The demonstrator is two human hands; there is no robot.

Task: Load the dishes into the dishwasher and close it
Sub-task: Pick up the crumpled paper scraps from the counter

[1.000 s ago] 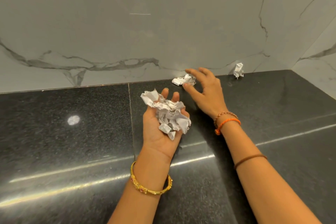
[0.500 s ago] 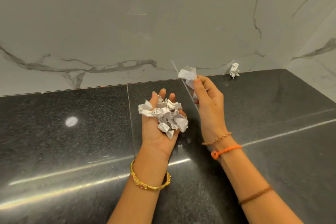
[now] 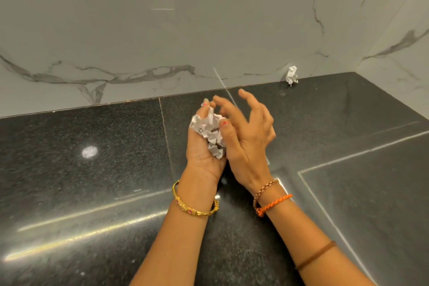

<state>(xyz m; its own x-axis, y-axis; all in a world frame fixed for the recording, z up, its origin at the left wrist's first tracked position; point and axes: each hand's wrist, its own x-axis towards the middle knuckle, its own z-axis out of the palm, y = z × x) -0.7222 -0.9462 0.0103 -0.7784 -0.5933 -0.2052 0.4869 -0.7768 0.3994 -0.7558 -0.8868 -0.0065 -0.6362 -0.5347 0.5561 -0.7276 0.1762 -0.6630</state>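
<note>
Head view, looking down at a black polished stone counter (image 3: 81,193) w/ a grey-veined marble wall (image 3: 162,30) behind it. No dishes or dishwasher in view, so where they are can't be told.

The only thing acting as a container is the left hand (image 3: 202,146): palm up and cupped, holding a wad of crumpled white paper scraps (image 3: 210,130), fingers curled partly round it.

The right hand (image 3: 246,132) presses its thumb side against the wad, fingers loosely spread and blurred; whether it pinches a scrap can't be told. It covers the wad's right part.

One more crumpled paper scrap (image 3: 291,75) sits apart at the back of the counter, touching or just beside the wall, well right of both hands.

Gold bangle (image 3: 197,209) on left wrist; orange cord (image 3: 274,204) and a beaded band on right wrist. Forearms cut off at bottom edge.
</note>
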